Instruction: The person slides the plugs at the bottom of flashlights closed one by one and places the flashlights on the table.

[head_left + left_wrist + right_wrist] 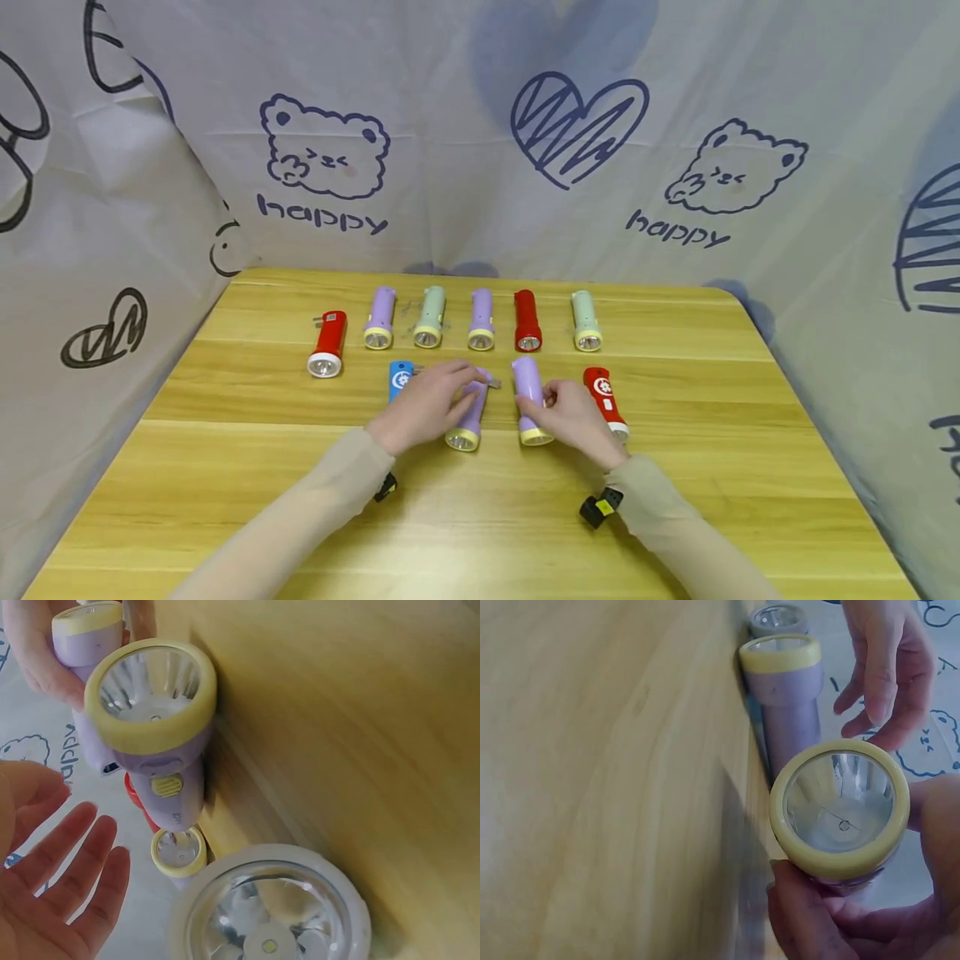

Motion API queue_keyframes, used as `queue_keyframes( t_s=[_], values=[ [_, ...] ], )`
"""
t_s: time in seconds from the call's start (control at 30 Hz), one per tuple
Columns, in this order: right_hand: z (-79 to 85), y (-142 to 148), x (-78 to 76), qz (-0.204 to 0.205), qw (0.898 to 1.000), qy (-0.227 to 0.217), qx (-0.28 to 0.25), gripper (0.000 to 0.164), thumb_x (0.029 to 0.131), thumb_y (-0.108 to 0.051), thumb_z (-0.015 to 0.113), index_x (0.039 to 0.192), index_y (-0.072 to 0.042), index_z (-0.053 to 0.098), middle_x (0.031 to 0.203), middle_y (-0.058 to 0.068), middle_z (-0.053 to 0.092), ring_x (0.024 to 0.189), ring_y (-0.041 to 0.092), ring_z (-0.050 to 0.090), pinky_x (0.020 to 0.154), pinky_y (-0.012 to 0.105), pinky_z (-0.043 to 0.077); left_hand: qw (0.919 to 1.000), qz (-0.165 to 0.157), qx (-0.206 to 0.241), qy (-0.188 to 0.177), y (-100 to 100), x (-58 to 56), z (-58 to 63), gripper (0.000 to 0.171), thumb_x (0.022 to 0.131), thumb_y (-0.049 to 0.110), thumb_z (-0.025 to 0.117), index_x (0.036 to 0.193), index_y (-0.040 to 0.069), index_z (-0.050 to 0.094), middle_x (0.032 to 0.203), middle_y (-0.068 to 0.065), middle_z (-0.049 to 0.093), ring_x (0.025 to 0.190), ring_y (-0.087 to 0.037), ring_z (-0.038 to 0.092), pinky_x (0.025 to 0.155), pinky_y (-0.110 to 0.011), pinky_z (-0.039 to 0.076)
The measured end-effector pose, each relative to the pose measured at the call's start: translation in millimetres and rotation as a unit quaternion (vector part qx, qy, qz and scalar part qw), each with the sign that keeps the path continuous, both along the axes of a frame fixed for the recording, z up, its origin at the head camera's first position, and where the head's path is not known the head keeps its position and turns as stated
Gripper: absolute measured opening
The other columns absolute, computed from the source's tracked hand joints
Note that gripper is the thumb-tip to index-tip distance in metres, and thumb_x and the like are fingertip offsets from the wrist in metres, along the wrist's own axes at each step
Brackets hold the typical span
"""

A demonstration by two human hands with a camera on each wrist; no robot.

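My right hand (579, 418) grips a purple flashlight (528, 382) by its body, thumb on one side and fingers on the other. Its yellow-rimmed lens (840, 810) faces the camera in the right wrist view. My left hand (429, 402) hovers over a second purple flashlight (467, 423), whose metal prongs stick out near its top end. In the left wrist view the left fingers (90, 855) are spread and apart from that flashlight. A blue flashlight (401, 379) lies partly hidden under the left hand; a red one (602, 392) lies beside the right hand.
A back row holds purple flashlights (382, 310) (482, 312), pale green flashlights (431, 310) (583, 312) and a red flashlight (527, 315). Another red flashlight (330, 337) with a white rim lies at the left. A printed cloth (450, 167) hangs behind the wooden table (480, 533).
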State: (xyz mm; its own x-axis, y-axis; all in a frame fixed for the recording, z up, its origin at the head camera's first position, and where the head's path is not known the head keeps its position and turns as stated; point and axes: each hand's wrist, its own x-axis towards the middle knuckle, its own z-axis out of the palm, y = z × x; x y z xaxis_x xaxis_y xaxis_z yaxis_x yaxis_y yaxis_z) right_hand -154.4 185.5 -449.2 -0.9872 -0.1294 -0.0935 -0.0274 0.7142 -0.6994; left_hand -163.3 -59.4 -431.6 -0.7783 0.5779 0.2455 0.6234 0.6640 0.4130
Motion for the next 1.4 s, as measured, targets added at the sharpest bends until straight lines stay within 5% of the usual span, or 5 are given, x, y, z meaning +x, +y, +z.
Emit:
queue_keyframes(
  t_s=[0.57, 1.4],
  values=[
    [-6.2, 0, -11.7, -0.006, 0.995, -0.008, 0.095, 0.041, 0.087, -0.044, 0.070, 0.066, -0.012, 0.056, 0.055, -0.003, 0.046, 0.047, 0.011, 0.042, 0.042, 0.022, 0.028, 0.9978, -0.055, -0.032, 0.020, 4, 4.3, -7.1, 0.019, 0.095, 0.017, 0.071, 0.112, 0.010, 0.076, 0.113, -0.004, 0.070, 0.104, -0.021, 0.068, 0.091, -0.036, 0.058],
    [-0.9, 3, -16.5, 0.000, 0.991, 0.000, 0.136, 0.045, 0.090, -0.041, 0.067, 0.058, -0.015, 0.049, 0.053, -0.003, 0.044, 0.046, 0.011, 0.041, 0.040, 0.022, 0.027, 0.9985, -0.044, -0.029, 0.013, -1, 1.9, -13.6, 0.020, 0.099, 0.024, 0.066, 0.109, 0.011, 0.075, 0.111, -0.003, 0.070, 0.101, -0.019, 0.067, 0.089, -0.036, 0.058]
  ],
)
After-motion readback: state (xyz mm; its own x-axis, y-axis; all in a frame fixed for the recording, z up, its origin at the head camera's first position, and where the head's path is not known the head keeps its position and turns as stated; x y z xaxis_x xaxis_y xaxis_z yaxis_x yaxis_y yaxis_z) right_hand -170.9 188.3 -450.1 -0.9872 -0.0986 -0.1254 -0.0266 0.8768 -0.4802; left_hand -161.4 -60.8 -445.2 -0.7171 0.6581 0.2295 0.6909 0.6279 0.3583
